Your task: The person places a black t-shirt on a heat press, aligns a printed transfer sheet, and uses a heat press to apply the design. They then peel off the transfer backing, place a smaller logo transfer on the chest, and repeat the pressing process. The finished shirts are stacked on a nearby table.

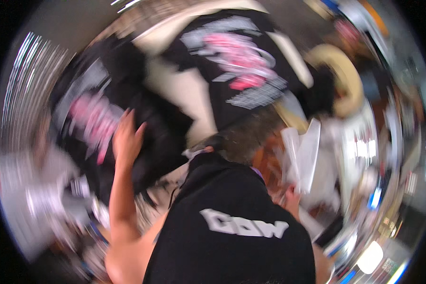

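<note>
My left hand [127, 140] is over a black T-shirt [149, 120] with a pink and grey print, at the left. Its fingers point away from me, the thumb apart, and nothing shows in its grasp. Whether it touches the cloth or hovers cannot be made out in the blur. My right hand [291, 197], low at the right, grips the bottom of a white, partly see-through sheet [307, 159] that looks folded or curled. Part of that hand is hidden beside my body. Another black printed T-shirt [220, 96] is spread flat at the top middle.
Pale boards [190, 94] show under and between the shirts. A curved, cream-coloured part [353, 81] stands at the upper right, near black cloth [317, 88]. Orange-brown material [269, 156] lies by the sheet. The surroundings are heavily smeared by motion.
</note>
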Available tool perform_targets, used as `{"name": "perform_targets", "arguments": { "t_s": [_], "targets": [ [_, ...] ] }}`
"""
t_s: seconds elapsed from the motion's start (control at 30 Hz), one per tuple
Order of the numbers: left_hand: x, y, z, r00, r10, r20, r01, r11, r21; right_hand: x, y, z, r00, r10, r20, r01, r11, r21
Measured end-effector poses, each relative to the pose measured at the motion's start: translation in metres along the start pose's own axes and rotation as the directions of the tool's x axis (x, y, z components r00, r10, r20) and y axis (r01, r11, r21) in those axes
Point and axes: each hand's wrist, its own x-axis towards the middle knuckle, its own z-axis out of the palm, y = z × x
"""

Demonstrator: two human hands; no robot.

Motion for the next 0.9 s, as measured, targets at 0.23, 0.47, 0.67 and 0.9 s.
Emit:
{"name": "perform_targets", "arguments": {
  "t_s": [0.23,0.47,0.67,0.9],
  "targets": [
    [-0.044,0.074,0.028,0.757,-0.496,0.426,0.062,0.702,0.709,0.005,-0.067,-0.18,0.9,-0.33,-0.285,0.421,0.828,0.37],
    [-0.019,0.232,0.023,0.863,-0.013,0.505,-0.343,0.719,0.604,0.105,-0.098,-0.102,0.883,-0.259,-0.391,0.313,0.946,0.08],
    [-0.039,0.31,0.105,0.649,0.282,0.706,-0.577,0.788,0.215,0.243,-0.119,-0.042,0.202,-0.965,0.166,0.239,-0.116,-0.964],
    [-0.066,0.265,0.126,0.627,0.022,0.779,-0.551,0.719,0.423,0.342,-0.139,-0.097,0.902,-0.406,-0.147,-0.292,-0.322,-0.9]
  ]
}}
